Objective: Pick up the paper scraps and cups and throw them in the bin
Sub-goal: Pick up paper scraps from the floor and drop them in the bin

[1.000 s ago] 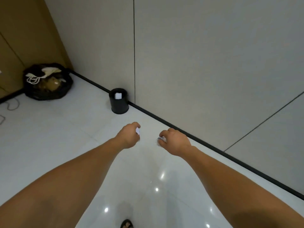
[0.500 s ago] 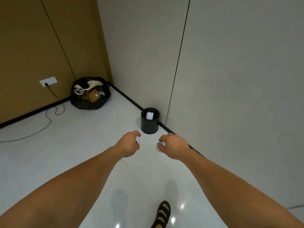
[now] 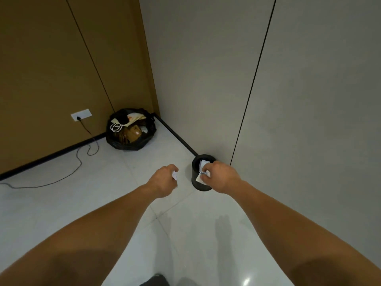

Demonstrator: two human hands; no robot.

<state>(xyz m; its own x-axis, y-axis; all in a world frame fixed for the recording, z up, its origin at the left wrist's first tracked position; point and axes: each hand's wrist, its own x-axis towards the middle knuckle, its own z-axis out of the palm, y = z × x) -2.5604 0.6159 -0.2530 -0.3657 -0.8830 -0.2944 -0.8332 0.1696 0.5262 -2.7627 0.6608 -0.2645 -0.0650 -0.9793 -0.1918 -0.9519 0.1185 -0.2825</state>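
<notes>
A small black round bin (image 3: pixel 198 185) stands on the white floor against the grey wall, with a white scrap (image 3: pixel 203 163) inside it. My right hand (image 3: pixel 221 177) is over the bin's near rim, closed on crumpled white paper scraps (image 3: pixel 203 175). My left hand (image 3: pixel 165 181) hovers just left of the bin, fist closed around a white paper scrap (image 3: pixel 175 175) that peeks out between the fingers. No cups are in sight.
A full black rubbish bag (image 3: pixel 131 131) sits in the corner, holding brown paper and white cord. A wall socket (image 3: pixel 81 114) feeds a grey cable (image 3: pixel 61 176) that trails across the floor to the left. A sandalled foot (image 3: pixel 155 280) shows at the bottom edge.
I have come closer to the bin. My right hand moved from in front of the bin to over its rim; my left hand followed, still short of it. Both stay closed on paper.
</notes>
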